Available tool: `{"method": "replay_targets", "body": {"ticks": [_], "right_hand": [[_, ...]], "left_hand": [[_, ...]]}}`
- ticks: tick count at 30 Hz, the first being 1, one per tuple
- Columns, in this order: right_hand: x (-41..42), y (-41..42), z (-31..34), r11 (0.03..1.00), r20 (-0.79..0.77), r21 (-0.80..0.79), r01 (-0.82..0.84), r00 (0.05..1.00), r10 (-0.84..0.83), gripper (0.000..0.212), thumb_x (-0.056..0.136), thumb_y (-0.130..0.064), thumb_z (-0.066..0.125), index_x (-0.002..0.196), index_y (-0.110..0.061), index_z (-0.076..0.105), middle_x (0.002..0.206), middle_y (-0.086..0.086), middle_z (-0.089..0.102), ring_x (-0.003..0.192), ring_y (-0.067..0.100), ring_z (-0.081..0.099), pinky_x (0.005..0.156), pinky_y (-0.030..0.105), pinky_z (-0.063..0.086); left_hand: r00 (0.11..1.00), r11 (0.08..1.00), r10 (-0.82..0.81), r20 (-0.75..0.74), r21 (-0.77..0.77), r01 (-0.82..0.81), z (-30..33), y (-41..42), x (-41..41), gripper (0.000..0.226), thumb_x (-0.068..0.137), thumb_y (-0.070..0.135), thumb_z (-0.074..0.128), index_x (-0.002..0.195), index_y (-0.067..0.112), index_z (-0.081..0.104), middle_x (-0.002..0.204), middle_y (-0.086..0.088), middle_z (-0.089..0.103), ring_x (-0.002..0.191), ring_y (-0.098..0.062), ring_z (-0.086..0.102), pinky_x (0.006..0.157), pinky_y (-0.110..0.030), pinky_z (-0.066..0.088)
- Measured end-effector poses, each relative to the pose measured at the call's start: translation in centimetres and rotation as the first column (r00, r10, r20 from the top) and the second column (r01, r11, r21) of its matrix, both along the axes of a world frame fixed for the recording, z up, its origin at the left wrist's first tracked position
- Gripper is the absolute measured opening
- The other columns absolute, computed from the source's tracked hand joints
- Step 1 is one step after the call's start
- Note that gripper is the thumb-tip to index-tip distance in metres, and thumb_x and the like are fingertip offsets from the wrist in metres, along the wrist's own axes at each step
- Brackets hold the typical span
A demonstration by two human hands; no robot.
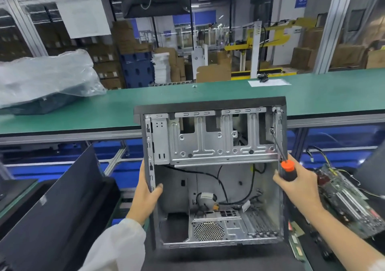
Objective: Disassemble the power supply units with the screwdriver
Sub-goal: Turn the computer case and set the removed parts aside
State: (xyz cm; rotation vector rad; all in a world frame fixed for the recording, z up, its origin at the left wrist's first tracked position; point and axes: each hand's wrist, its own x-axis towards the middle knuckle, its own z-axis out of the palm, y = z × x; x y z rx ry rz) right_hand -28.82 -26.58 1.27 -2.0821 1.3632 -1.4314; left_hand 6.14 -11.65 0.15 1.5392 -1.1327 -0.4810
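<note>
**Screwdriver tip set high on the case's right rail**

The computer case [212,175] is held open-side up before the green worktop [208,95]. The screwdriver [281,156] is clasped by the right hand [298,185], shaft slanting up-left to the rail. The case's left edge is gripped by the left hand [145,189].

Open computer case [212,179] in front, conveyor belt [208,97] behind it, circuit boards [343,204] right, bagged unit [41,83] on belt left
</note>
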Motion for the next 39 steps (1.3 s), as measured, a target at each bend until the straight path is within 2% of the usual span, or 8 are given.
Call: {"method": "replay_targets", "body": {"ticks": [4, 7, 13, 19, 23, 26, 32, 39], "right_hand": [[0.4, -1.6, -0.2, 0.999, 0.019, -0.040, 0.016, 1.000, -0.016, 0.061, 0.068, 0.003, 0.079, 0.126, -0.006, 0.060, 0.065, 0.005, 0.064, 0.059, 0.023, 0.058, 0.065, 0.007, 0.037], [0.4, -2.3, -1.1, 0.998, 0.005, -0.063, 0.017, 1.000, -0.016, 0.065, 0.069, 0.005, 0.078, 0.129, -0.006, 0.057, 0.066, 0.006, 0.062, 0.059, 0.026, 0.058, 0.066, 0.014, 0.039], [0.5, -0.5, -2.5, 0.999, -0.081, -0.026, 0.040, 0.996, -0.042, 0.066, 0.067, 0.007, 0.078, 0.128, 0.000, 0.054, 0.062, 0.007, 0.057, 0.054, 0.026, 0.053, 0.061, 0.032, 0.045], [0.0, 0.8, -3.1, 0.949, -0.123, 0.293, 0.119, 0.989, -0.086, 0.072, 0.080, -0.010, 0.068, 0.144, -0.010, 0.035, 0.067, 0.008, 0.055, 0.063, 0.015, 0.040, 0.060, 0.037, 0.036], [0.0, 1.2, -2.9, 0.943, -0.093, 0.315, 0.107, 0.992, -0.082, 0.074, 0.082, -0.012, 0.068, 0.146, -0.007, 0.032, 0.070, 0.012, 0.057, 0.066, 0.025, 0.048, 0.058, 0.037, 0.036], [0.3, 1.0, -2.9, 0.946, -0.055, 0.301, 0.118, 0.993, -0.106, 0.074, 0.083, -0.011, 0.068, 0.147, -0.005, 0.030, 0.065, 0.008, 0.053, 0.065, 0.023, 0.049, 0.055, 0.038, 0.036], [0.7, 0.0, -3.7, 0.965, 0.012, 0.252, 0.074, 0.997, -0.080, 0.048, 0.078, -0.003, 0.070, 0.121, 0.002, 0.048, 0.057, 0.000, 0.045, 0.052, 0.012, 0.040, 0.048, 0.026, 0.034], [2.1, -1.5, -3.8, 0.971, -0.071, 0.217, 0.101, 0.994, -0.088, 0.078, 0.078, -0.008, 0.071, 0.146, -0.001, 0.032, 0.055, -0.005, 0.046, 0.054, 0.010, 0.047, 0.054, 0.032, 0.034]], "left_hand": [[0.999, 0.999, 0.023, 0.047, -0.028, -0.021, 0.4, -1.6, 0.3, 0.088, 0.094, 0.006, 0.058, 0.137, 0.065, 0.008, 0.136, 0.053, 0.024, 0.126, 0.027, 0.026, 0.113, -0.026, 0.020], [1.000, 0.999, 0.010, 0.021, -0.033, -0.010, -0.6, -2.3, 0.1, 0.085, 0.091, 0.025, 0.065, 0.136, 0.067, 0.007, 0.148, 0.036, 0.026, 0.137, 0.008, 0.029, 0.115, -0.026, 0.021], [0.995, 0.989, -0.084, 0.045, 0.130, 0.078, -2.6, -1.0, 1.4, 0.107, 0.074, 0.042, 0.078, 0.151, 0.044, 0.003, 0.150, 0.019, 0.037, 0.135, 0.000, 0.039, 0.114, -0.031, 0.028], [0.997, 0.903, -0.055, -0.056, 0.423, 0.074, -2.0, -1.0, 2.6, 0.049, 0.082, 0.014, 0.076, 0.125, 0.019, 0.053, 0.105, 0.005, 0.070, 0.099, -0.013, 0.065, 0.089, -0.030, 0.050], [0.996, 0.891, -0.001, -0.095, 0.451, 0.043, -1.6, -0.6, 2.0, 0.028, 0.081, 0.002, 0.068, 0.101, 0.015, 0.053, 0.071, -0.004, 0.056, 0.069, -0.018, 0.056, 0.068, -0.028, 0.051], [0.996, 0.914, -0.043, -0.075, 0.400, 0.069, -1.2, -0.6, 1.9, 0.036, 0.084, 0.000, 0.064, 0.108, 0.023, 0.050, 0.070, 0.007, 0.061, 0.068, -0.007, 0.059, 0.062, -0.016, 0.047], [0.996, 0.931, 0.000, -0.084, 0.364, 0.031, -2.2, -1.3, 2.2, 0.044, 0.086, 0.005, 0.064, 0.120, 0.027, 0.045, 0.080, -0.005, 0.051, 0.072, -0.014, 0.051, 0.061, -0.016, 0.046], [0.991, 0.932, 0.083, -0.105, 0.360, -0.040, -3.1, -2.4, 2.7, 0.024, 0.084, -0.004, 0.063, 0.097, 0.013, 0.052, 0.075, -0.006, 0.052, 0.073, -0.021, 0.051, 0.064, -0.025, 0.044]]}}
